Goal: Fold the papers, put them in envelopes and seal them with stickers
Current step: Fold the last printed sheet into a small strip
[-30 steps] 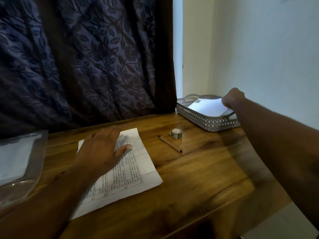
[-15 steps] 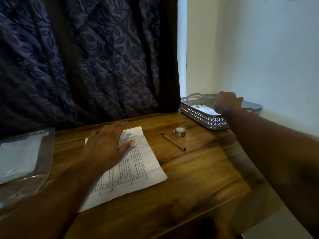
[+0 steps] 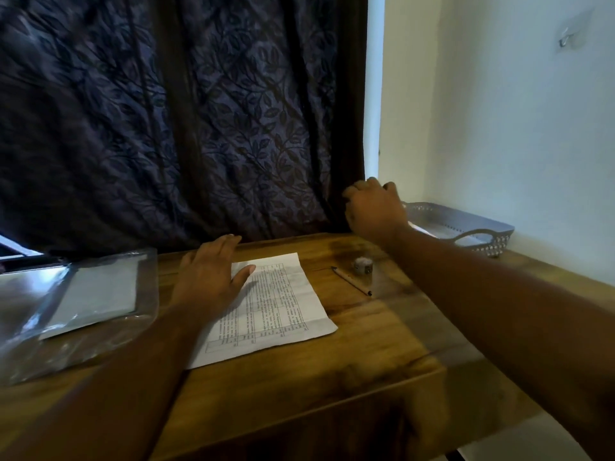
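- Shifted since half a second ago: right hand [image 3: 374, 211], from over the envelope in the tray's middle to the tray's left end, close against the curtain edge.
- Wooden worktop [image 3: 332, 377], dark-grained, near edge and right corner in view.
- Behind: dark leaf-patterned curtain [image 3: 199, 128]. On the right: pale wall [image 3: 499, 144] with a small hook [image 3: 570, 39] high up. Bright vertical strip between curtain and wall.
- Unchanged against both earlier frames: left hand [image 3: 208, 277] flat on the printed paper [image 3: 276, 311], fingers straight, thumb spread across the sheet's upper left part.
- Paper unfolded, at the worktop's middle, printed table face up, turned at a slant to the worktop edge.
- Right hand raised, knuckles toward the camera, fingers curled down. Cannot tell whether anything is held.
- Grey perforated tray [image 3: 482, 224] at the back right corner, beside the wall, handle opening on its near right end. White envelope [image 3: 429, 230] inside, mostly hidden by the right wrist and forearm.
- Sticker roll [image 3: 362, 264] on the worktop between paper and tray, just beside a pencil [image 3: 351, 281] lying diagonally, both apart from the paper.
- Clear plastic sleeve [image 3: 30, 344] flat at the left of the worktop, white sheets [image 3: 96, 294] inside.
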